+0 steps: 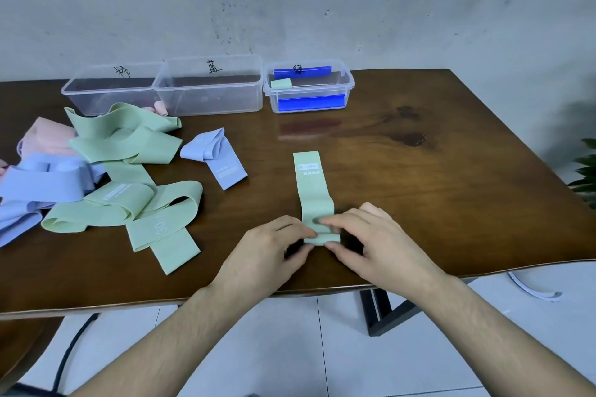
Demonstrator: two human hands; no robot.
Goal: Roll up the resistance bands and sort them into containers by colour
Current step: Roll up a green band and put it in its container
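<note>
From the head camera, a green band (313, 185) lies flat on the tabletop (419, 187) near its front edge, stretched away from the person, its printed label at the far end. The near end is turned over into a small roll, and both hands pinch it there — the left hand (271, 250) from the left side, the right hand (371, 242) from the right, fingers curled onto the rolled part and thumbs tucked against its near side.

Toward the left edge sits a loose heap of bands (106, 177) — green, blue and pink tangled together. A blue band (214, 155), partly folded, lies apart between the heap and the green band.

Along the back edge stand three clear boxes side by side, each with a handwritten mark. The left box (106, 90) and middle box (209, 87) touch; the right box (308, 85) has blue clips and holds one small rolled green band (281, 83).
</note>
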